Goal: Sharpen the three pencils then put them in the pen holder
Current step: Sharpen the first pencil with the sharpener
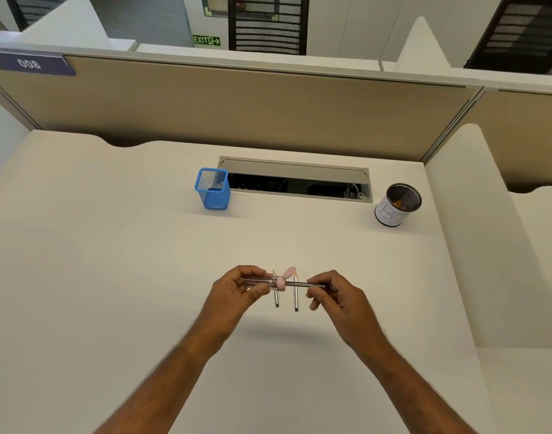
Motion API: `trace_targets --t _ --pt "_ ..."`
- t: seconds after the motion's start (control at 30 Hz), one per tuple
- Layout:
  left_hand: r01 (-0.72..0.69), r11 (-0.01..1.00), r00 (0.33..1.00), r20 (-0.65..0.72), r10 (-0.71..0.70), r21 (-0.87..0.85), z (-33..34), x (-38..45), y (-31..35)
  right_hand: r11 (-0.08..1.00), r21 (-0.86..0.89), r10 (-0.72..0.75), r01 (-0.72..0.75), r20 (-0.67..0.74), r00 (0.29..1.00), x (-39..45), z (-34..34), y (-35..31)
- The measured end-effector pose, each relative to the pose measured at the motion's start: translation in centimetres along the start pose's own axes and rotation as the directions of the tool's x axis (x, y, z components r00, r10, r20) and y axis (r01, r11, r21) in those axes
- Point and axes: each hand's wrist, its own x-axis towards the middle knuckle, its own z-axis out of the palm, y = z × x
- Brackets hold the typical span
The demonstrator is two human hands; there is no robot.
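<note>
My left hand (237, 286) grips a clear sharpener (270, 283) with a pink cap and open pink lid, held level above the desk. My right hand (331, 291) pinches a dark pencil (299, 284) that lies horizontal with its tip inside the sharpener's pink end. Two more pencils lie side by side on the desk just below the hands, one on the left (276, 297) and one on the right (296, 299), tips pointing away from me. A blue mesh pen holder (213, 189) stands farther back, left of centre.
A round black mesh cup (396, 205) wrapped in white paper stands at the back right, with something orange inside. An open cable tray slot (299, 183) runs along the back of the white desk (111, 261). Beige partition walls enclose the back and right side.
</note>
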Motion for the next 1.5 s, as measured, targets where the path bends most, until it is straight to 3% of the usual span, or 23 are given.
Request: trace_targets --t 0.13,0.33,0.53,0.67,0.77,1.0,1.23,1.5 --pt "0.000 1.000 1.000 0.007 0.001 -0.010 -0.2 0.1 -0.1 0.999 -0.017 -0.029 0.029 0.005 1.000 0.1 -0.2 -0.3" --pt "0.006 1.000 1.000 0.001 -0.006 -0.030 0.1 0.0 -0.1 0.997 0.037 0.072 -0.071 -0.005 0.997 0.7 0.0 -0.6" --pt "0.001 1.000 1.000 0.003 -0.001 0.018 -0.1 -0.1 -0.3 0.989 -0.030 0.150 -0.148 0.105 0.983 1.6 -0.6 -0.6" --pt "0.000 0.999 1.000 -0.017 0.001 0.046 -0.1 -0.2 -0.3 0.994 0.001 0.107 -0.108 0.151 0.983 1.5 -0.7 -0.4" --pt "0.006 1.000 0.999 -0.032 -0.005 0.027 0.1 -0.3 -0.4 0.997 0.035 0.068 -0.072 0.106 0.992 1.1 -0.8 -0.4" --pt "0.005 1.000 1.000 -0.022 -0.004 0.024 0.1 -0.3 -0.5 0.997 -0.073 -0.033 0.036 0.044 0.998 0.8 -0.9 0.0" --pt "0.019 0.997 1.000 0.007 -0.019 0.072 -0.1 -0.5 -0.6 0.990 -0.078 0.126 -0.115 0.160 0.979 1.0 -0.9 -0.2" --pt "0.009 0.997 1.000 -0.020 -0.008 0.079 -0.3 -0.4 -0.5 0.997 -0.063 0.061 -0.051 0.152 0.986 0.5 -1.3 0.3"
